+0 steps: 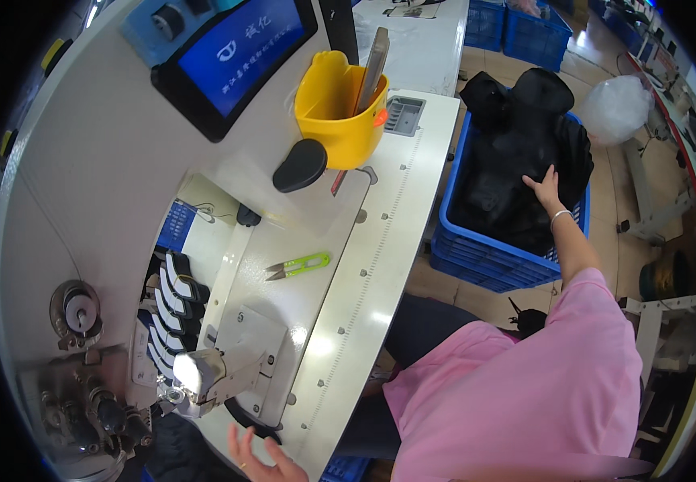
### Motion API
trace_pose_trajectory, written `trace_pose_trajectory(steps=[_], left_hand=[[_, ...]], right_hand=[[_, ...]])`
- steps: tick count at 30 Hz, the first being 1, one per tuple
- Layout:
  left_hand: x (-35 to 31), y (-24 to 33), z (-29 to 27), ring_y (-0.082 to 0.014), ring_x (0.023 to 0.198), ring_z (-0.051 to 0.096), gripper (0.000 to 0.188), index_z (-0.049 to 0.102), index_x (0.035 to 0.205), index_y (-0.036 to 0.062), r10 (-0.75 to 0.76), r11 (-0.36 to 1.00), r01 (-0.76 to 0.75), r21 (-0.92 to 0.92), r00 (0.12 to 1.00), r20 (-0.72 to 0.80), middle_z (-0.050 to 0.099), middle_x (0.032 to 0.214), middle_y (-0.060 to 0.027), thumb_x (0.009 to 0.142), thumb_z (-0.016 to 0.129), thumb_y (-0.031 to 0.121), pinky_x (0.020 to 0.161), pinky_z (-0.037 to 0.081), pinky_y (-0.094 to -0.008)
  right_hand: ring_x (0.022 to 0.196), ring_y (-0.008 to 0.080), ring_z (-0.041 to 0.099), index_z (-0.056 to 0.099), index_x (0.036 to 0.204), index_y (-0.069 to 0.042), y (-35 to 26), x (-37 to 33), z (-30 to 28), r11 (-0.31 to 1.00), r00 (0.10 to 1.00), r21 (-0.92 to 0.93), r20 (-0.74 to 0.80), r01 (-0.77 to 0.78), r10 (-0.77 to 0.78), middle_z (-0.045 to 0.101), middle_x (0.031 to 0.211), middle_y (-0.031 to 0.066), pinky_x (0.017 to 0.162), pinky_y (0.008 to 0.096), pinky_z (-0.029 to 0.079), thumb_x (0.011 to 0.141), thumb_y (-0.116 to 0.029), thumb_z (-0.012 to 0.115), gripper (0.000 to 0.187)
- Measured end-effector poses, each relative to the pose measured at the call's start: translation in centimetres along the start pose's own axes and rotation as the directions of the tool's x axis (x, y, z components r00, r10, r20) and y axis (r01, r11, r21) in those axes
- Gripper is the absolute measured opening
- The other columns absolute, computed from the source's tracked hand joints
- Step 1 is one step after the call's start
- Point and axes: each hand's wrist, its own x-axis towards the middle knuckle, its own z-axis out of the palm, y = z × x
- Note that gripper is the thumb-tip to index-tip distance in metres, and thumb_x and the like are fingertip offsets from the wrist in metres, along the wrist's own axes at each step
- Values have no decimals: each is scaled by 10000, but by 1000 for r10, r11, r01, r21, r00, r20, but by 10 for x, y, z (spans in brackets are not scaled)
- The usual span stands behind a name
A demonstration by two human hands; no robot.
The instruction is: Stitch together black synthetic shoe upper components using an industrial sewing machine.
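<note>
My right hand (546, 189) reaches out to the right and lies flat on a heap of black fabric (516, 153) piled in a blue plastic crate (492, 261); whether its fingers grip the cloth I cannot tell. A silver bangle sits on that wrist. My left hand (263, 459) hovers at the front edge of the white sewing table (380, 265), fingers spread, holding nothing. It is just in front of the sewing machine head (203, 373). Green thread snips (300, 265) lie on the table beyond it.
A yellow plastic tub (340, 108) holding a flat tool stands at the back of the table, beside a black oval pad (301, 165) and a blue control screen (239, 52). More blue crates (516, 28) and a clear plastic bag (617, 104) sit farther off.
</note>
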Motion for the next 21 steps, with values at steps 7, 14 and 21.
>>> trace_pose_trajectory(steps=[7, 14, 21], left_hand=[[9, 56, 37, -371, 1155, 553, 185, 632, 1027, -3, 18, 964, 4, -267, 997, 81, 582, 1254, -215, 849, 584, 12, 986, 419, -424], [17, 85, 46, -355, 1111, 582, 148, 656, 971, -5, 69, 948, -11, -317, 983, 172, 622, 1190, -187, 843, 583, -17, 939, 458, -414], [16, 102, 79, -337, 1010, 615, 143, 679, 936, 5, 260, 826, -117, -551, 947, 188, 647, 1133, -147, 797, 674, -30, 876, 503, -394]], right_hand=[[1436, 426, 215, 203, 1512, -88, -97, -49, 41, 998, 999, -59, 40, -29, 31, 180, 1587, 186, 1077, 638, 298, 645, -435, 874, 1150], [1270, 381, 486, 411, 1420, -77, -145, -39, 7, 992, 988, -93, 127, -81, 93, 476, 1403, 157, 1011, 527, 421, 645, -380, 882, 956], [990, 406, 649, 644, 1040, 9, -119, -47, 24, 967, 969, 71, 11, 244, -245, 695, 1010, 225, 876, 426, 508, 600, -263, 888, 571]])
